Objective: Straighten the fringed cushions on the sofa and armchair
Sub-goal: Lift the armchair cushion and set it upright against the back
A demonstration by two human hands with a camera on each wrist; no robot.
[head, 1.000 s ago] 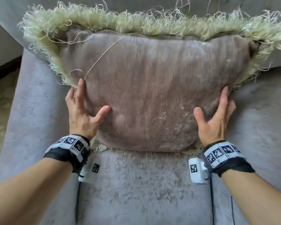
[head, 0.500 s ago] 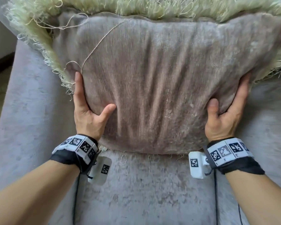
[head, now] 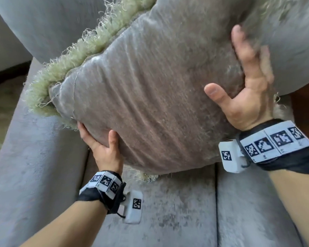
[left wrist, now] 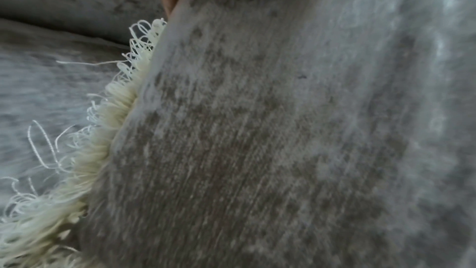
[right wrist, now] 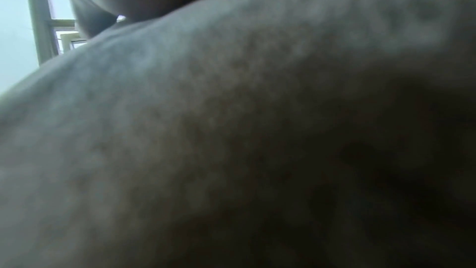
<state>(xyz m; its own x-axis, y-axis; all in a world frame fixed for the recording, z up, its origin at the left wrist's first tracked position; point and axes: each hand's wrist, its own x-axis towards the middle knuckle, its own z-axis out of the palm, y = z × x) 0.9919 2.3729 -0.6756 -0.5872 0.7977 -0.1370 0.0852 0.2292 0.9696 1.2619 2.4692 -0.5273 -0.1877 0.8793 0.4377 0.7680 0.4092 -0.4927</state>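
Note:
A taupe velvet cushion (head: pixel 159 90) with a pale green fringe (head: pixel 75 59) is held tilted above the grey seat, its left end low and its right end high. My left hand (head: pixel 103 145) grips the lower left corner, thumb on the front and fingers hidden behind. At the right edge my right hand (head: pixel 246 90) holds it with the thumb spread on the front and the fingers along the side. In the left wrist view the cushion (left wrist: pixel 257 129) and its fringe (left wrist: pixel 103 129) fill the frame. The right wrist view is blurred cushion fabric (right wrist: pixel 231 129).
The grey velvet seat (head: pixel 168 211) lies below the cushion, with a seam running down its right part. The grey backrest (head: pixel 52 24) rises at the upper left. A strip of patterned floor (head: pixel 0 107) shows beyond the seat's left side.
The cushion stood upright against the backrest with both hands at its sides. Now it is lifted and turned, right end up, left end down, and the hands grip it.

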